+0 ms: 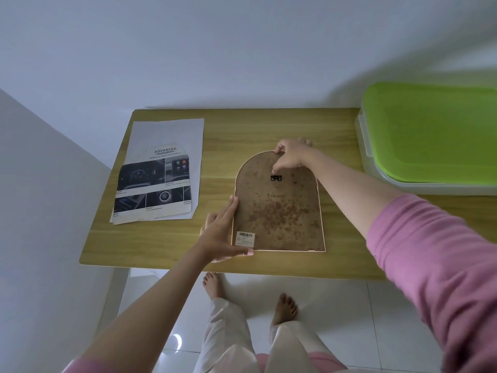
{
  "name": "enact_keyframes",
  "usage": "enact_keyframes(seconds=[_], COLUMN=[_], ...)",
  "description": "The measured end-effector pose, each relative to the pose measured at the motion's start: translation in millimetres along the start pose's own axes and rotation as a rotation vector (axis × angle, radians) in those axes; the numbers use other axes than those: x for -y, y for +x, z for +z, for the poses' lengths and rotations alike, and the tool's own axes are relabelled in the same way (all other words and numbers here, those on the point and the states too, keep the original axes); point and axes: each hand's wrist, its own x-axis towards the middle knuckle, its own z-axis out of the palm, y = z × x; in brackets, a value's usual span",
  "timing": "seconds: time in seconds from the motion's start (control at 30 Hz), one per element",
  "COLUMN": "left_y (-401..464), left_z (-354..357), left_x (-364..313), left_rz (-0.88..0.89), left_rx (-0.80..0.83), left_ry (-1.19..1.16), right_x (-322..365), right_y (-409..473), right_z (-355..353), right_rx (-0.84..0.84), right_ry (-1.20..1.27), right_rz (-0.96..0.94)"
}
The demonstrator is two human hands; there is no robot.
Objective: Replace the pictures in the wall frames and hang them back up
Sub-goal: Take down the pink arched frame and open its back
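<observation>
An arch-topped picture frame [279,211] lies face down on the wooden table [242,125], its brown stained backing board up. A small black hanger [276,178] sits near the arched top and a barcode label [245,238] at the lower left corner. My left hand [223,232] rests against the frame's lower left edge, fingers along the side and thumb at the bottom edge. My right hand [291,156] grips the arched top, fingers pinched at the rim just above the hanger. To the left lie printed sheets [158,170] with car photos.
A white storage box with a green lid [430,135] stands at the table's right end. White walls close off the left and the back. Below the table's front edge are a white tiled floor and my bare feet [285,308].
</observation>
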Motion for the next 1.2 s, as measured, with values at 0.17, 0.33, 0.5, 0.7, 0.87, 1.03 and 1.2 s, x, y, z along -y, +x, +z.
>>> enact_keyframes(seconds=[0.17,0.33,0.5,0.7,0.87,1.03,1.2], left_y=[-1,-2,-4,-4,-3,-1,-1], left_z=[2,2,4,3,-7,-10,-11], left_x=[0,1,-1,-2,4,6,8], left_rz=[0.021,0.033,0.076,0.101,0.114,0.112,0.11], left_rx=[-0.018,-0.026,-0.082,-0.12,-0.116,-0.093,-0.068], left_ry=[-0.002,-0.015,0.024,-0.026,-0.016,-0.049,-0.083], right_x=[-4,-10,-15,-17,-15,-13,-12], right_y=[1,0,-5,-14,-15,-12,-10], right_z=[-4,-7,-6,-8,-6,-1,3], right_rx=[0.009,0.048,0.001,-0.049,-0.088,-0.108,-0.136], right_ry=[0.103,0.303,0.399,0.488,0.525,0.59,0.564], right_rz=[0.009,-0.022,-0.059,-0.141,-0.164,-0.172,-0.196])
